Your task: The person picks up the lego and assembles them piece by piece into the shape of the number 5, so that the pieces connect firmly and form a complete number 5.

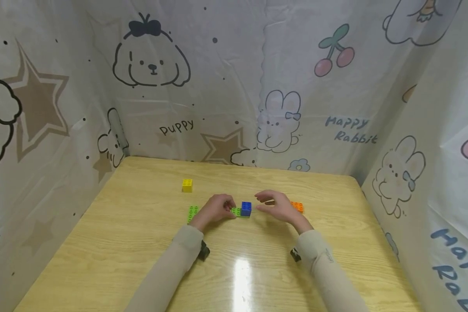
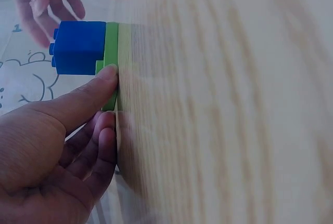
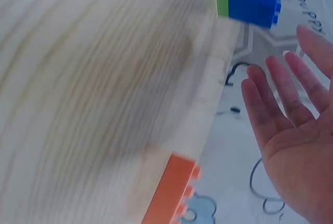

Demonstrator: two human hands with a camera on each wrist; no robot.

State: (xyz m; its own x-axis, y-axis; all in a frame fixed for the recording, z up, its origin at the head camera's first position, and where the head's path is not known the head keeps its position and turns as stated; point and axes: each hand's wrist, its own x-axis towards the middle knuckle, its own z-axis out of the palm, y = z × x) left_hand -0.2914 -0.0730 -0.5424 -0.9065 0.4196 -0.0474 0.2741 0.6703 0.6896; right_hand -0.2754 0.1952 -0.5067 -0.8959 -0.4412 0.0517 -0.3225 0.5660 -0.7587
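A blue building brick (image 1: 246, 209) sits on the right end of a thin green building plate (image 1: 236, 212) on the table. My left hand (image 1: 217, 209) pinches the plate's left end; in the left wrist view the thumb (image 2: 101, 81) lies along one edge, with the other fingers curled on the far side. Just right of the blue brick hovers my right hand (image 1: 277, 207), its fingers spread and nothing in its grasp. The right wrist view shows its palm (image 3: 296, 151) apart from the blue brick (image 3: 253, 0).
Beyond the right hand lies an orange brick (image 1: 298, 207), partly covered by it. A second green studded piece (image 1: 193, 211) is left of my left hand, and a yellow brick (image 1: 187, 186) stands farther back. Printed curtains (image 1: 226, 86) border the wooden table (image 1: 140, 242).
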